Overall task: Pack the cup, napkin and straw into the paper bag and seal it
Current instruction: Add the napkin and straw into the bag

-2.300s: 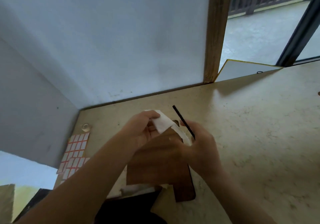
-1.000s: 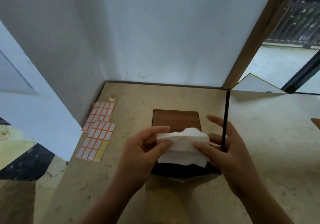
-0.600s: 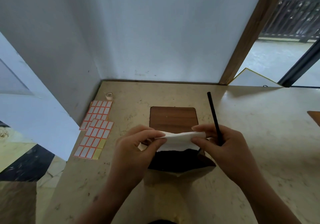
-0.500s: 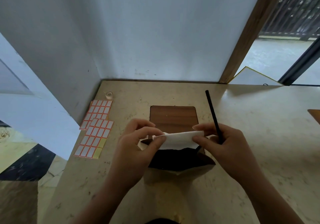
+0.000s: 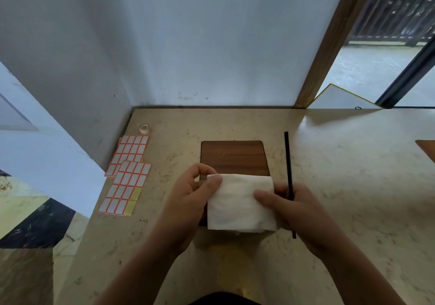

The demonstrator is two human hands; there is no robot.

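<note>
— White napkin (image 5: 240, 203), is that what you have up front?

— Yes. I pinch it flat between both hands: my left hand (image 5: 188, 201) grips its upper left corner, thumb on top, and my right hand (image 5: 299, 208) clamps its right edge. It hangs just above the table (image 5: 353, 187), its long side running left to right.

— And the straw (image 5: 287, 163)?

— Black, thin, also clenched in my right hand, behind the napkin's edge. Its long axis runs away from me, top end pointing toward the wall (image 5: 200, 45), lower tip poking out below my palm.

— The bag?

— Mostly hidden under the napkin; I cannot tell how it lies. A brown wooden board (image 5: 233, 157) shows beyond it.

— Anything else nearby?

— Sticker sheets (image 5: 128, 177) with orange borders lie to the left, well apart, with a small tape roll (image 5: 144, 128) near the corner.
</note>
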